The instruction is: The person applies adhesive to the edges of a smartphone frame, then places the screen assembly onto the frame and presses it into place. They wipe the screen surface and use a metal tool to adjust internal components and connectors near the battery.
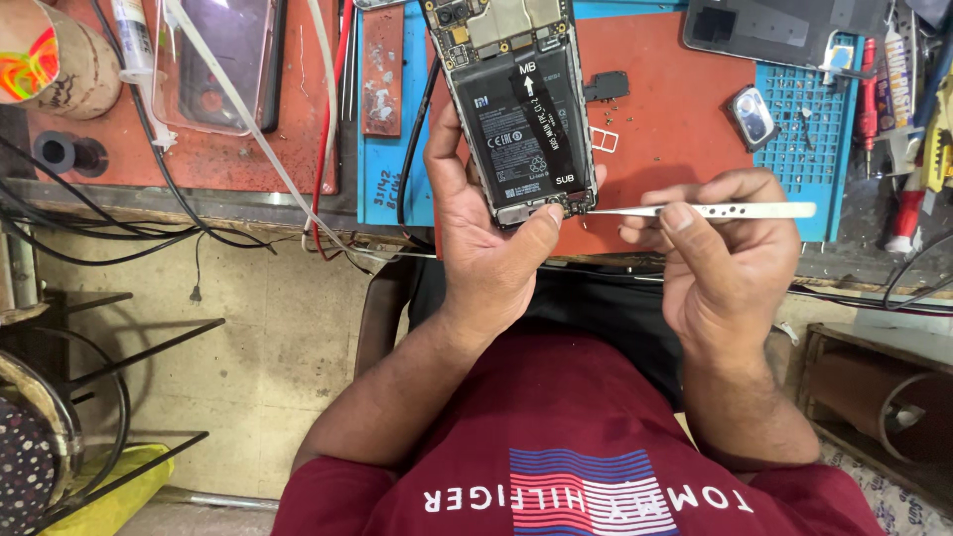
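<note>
Head view, left hand: the left hand (486,248) grasps an opened phone (516,104) from below, thumb pressed on its lower edge and fingers wrapped round the far side.
Head view, opened phone: back cover off, black battery (518,124) facing up, circuit board (496,25) showing at the end farthest from the grip; it is lifted clear of the bench and tilted slightly.
Head view, right hand: the right hand (725,258) pinches a pair of metal tweezers (710,210) between thumb and forefinger, the other fingers curled in.
Head view, tweezers: they lie nearly level, pointing from the right-hand grip toward the left-hand grip; the tip touches the phone's lower corner, just beside the left thumb.
Head view, beyond the grips: an orange mat (675,109) lies under and past the phone, with a small black part (608,85) and a white tray-shaped piece (604,139) just beyond the tweezers' tip.
Head view, past the right hand: a blue perforated tray (814,149) holds a small camera module (751,116); a dark phone cover (774,30) lies farther off, and red-handled tools (905,213) stand to the outer side.
Head view, past the left hand: a blue mat (382,169), a red strip (382,69), a clear phone case (213,60) and loose cables (248,119) lie well apart from the grip.
Head view, near the body: a maroon shirt (556,417) fills the space beneath both wrists.
</note>
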